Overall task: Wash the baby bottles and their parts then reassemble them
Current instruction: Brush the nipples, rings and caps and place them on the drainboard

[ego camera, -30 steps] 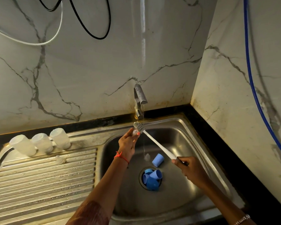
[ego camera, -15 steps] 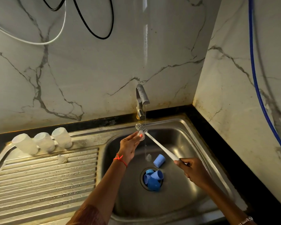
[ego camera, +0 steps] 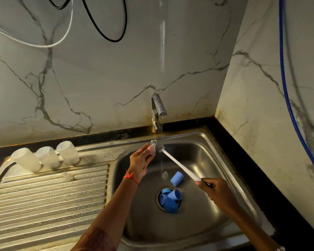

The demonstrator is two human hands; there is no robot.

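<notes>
Far left, steel drainboard (ego camera: 43, 205): three translucent white plastic bottles (ego camera: 47, 157) stand upside down in a row along its far edge. One small clear silicone teat (ego camera: 67, 176) lies just on the near side of them.

Left hand (ego camera: 140, 163): grip closed, fingertips pinching a second small clear teat-like part (ego camera: 152, 149) over the far-left of the steel sink basin (ego camera: 198, 156). The grey bristle head of the long white-handled bottle brush (ego camera: 179, 164) touches that part, right beside the thin stream from the grey metal tap (ego camera: 158, 109).

In the basin: another clear teat (ego camera: 165, 175) under the stream, a blue plastic cap (ego camera: 177, 178) just right of it, and more blue plastic pieces (ego camera: 170, 200) piled in the drain.

Right hand (ego camera: 217, 192): grip closed round the handle's near end.

My read: this is the teat-scrubbing step and the bottles look done. Next move needs the held part rinsed under the stream and parked on the drainboard. After that, the basin teat and the blue pieces. Reassembly not started.
</notes>
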